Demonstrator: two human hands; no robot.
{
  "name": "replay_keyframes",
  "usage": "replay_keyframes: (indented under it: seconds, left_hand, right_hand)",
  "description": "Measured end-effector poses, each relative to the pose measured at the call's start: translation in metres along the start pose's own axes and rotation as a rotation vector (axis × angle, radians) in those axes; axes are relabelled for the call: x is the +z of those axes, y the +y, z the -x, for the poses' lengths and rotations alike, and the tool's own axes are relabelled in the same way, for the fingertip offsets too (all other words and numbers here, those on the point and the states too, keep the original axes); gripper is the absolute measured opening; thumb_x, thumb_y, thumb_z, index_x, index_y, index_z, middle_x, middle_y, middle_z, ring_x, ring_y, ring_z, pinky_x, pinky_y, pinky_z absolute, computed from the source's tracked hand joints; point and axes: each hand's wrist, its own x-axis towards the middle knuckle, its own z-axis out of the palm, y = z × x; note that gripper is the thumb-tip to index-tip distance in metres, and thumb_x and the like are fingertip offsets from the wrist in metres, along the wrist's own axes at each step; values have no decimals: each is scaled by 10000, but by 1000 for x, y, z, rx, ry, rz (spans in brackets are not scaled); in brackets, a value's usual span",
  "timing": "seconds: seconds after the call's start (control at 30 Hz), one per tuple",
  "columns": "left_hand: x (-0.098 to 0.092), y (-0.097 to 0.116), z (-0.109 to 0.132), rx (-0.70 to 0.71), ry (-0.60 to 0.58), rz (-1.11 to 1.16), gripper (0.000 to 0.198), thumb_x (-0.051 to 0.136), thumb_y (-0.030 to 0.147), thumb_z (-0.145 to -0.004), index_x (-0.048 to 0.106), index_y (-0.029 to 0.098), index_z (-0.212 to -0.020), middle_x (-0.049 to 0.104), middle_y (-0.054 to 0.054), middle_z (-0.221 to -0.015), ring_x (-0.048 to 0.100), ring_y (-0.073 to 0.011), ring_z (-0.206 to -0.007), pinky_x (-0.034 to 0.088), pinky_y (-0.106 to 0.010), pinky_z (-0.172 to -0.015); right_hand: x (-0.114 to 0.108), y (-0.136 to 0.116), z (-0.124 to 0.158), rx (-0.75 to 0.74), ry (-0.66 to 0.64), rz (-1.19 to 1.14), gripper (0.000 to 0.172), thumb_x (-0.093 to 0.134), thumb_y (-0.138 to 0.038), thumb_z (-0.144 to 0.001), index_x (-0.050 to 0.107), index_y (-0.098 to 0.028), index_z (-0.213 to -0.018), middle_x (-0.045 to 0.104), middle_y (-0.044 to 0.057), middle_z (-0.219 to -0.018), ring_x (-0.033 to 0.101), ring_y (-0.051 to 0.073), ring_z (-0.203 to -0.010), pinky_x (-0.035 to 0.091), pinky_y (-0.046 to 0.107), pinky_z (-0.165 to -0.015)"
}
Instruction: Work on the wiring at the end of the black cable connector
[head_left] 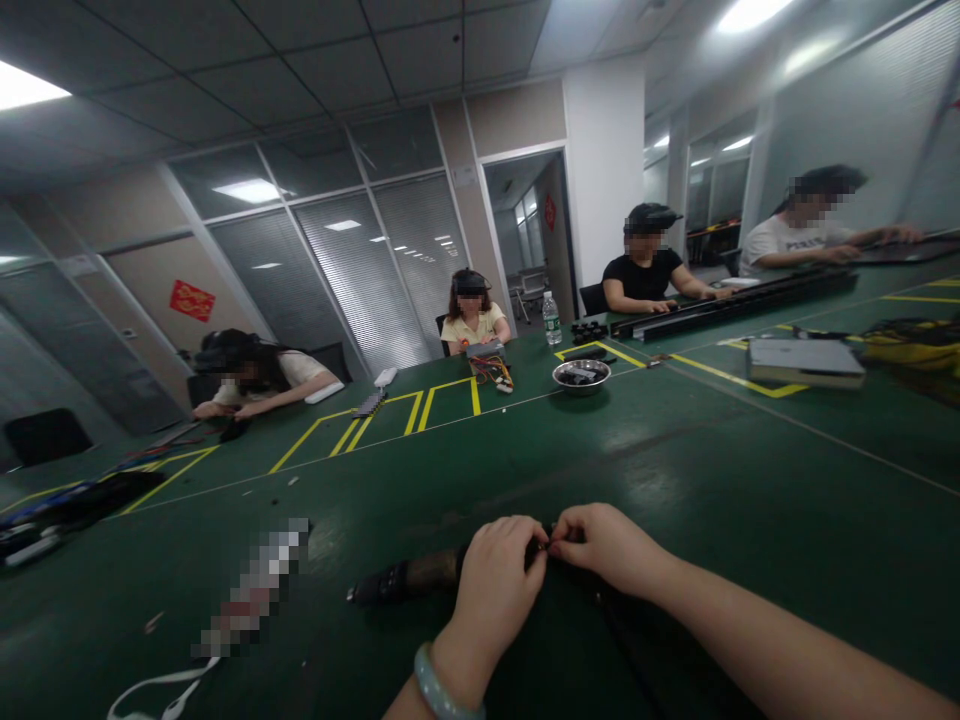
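Observation:
An electric screwdriver (401,578), dark with a brownish band and a metal tip pointing left, lies across the green table in front of me. My left hand (501,572), a pale green bangle on its wrist, is closed around the rear part of this tool and hides it. Right beside it, my right hand (604,548) pinches something small and dark with thumb and fingertips, too covered to name. The fingertips of both hands almost meet there. A thin dark cord (626,640) seems to run from below my right hand toward the near edge.
A blurred-out badge (259,590) with a white lanyard (161,685) lies at left. Farther off stand a metal bowl (581,387) of dark parts, a water bottle (552,318) and a boxy grey device (806,360). Several people sit around the table, working.

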Motion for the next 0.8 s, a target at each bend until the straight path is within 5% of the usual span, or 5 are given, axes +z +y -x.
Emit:
replay_keyframes:
  seconds: [0.8]
  left_hand:
    - [5, -3, -1, 7, 22, 9, 101, 589, 150, -821, 599, 239, -867, 642, 24, -927, 568, -184, -888, 389, -336, -803]
  right_hand:
    - [2, -3, 3, 39, 28, 46, 166, 626, -339, -809, 743, -226, -840, 729, 5, -787, 647, 151, -694, 391, 218, -576]
